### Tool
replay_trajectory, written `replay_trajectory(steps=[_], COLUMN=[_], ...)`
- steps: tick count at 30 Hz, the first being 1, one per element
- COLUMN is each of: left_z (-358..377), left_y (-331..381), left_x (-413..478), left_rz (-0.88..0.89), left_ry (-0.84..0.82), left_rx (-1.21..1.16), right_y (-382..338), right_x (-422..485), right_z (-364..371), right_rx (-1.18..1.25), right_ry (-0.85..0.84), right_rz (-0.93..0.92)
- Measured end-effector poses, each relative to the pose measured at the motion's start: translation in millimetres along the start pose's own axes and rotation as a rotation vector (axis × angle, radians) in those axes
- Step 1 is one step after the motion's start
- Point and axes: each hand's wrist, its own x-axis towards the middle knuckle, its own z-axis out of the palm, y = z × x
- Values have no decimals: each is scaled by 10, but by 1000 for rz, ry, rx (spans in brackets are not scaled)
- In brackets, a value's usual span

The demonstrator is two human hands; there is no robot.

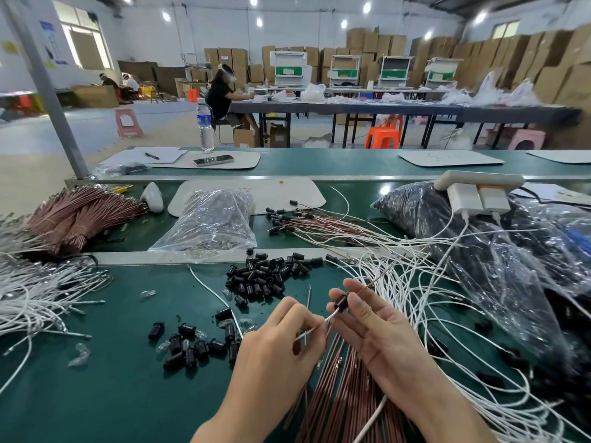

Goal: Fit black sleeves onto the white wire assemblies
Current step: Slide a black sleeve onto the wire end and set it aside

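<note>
My left hand (281, 340) pinches a white wire (311, 329) near its end, low in the middle of the view. Just to its right, my right hand (367, 321) holds a black sleeve (342, 302) between thumb and fingertips, and the wire's tip meets the sleeve's lower opening. A thin brown wire sticks out beyond the sleeve's far end. Loose black sleeves lie in one heap (268, 276) ahead of my hands and another heap (195, 343) to the left. White wires (415, 282) spread over the green bench at right.
A bundle of copper-coloured wires (339, 388) lies under my wrists. More white wires (35, 292) and tied copper bundles (80, 215) sit at left. A clear bag (211, 219) and finished sleeved wires (307, 219) lie ahead; black-filled bags (479, 251) with a power strip (476, 183) stand at right.
</note>
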Motion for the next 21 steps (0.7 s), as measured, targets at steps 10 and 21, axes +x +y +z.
replay_trajectory(steps=[10, 21], left_z=[3, -1], left_y=[3, -15], left_x=[5, -15], left_rz=[-4, -13], left_ry=[-2, -40], left_rx=[-22, -19], right_y=[-22, -16], right_x=[-5, 4], right_z=[-19, -36], right_rx=[40, -10], right_ry=[-37, -47], right_rz=[25, 44])
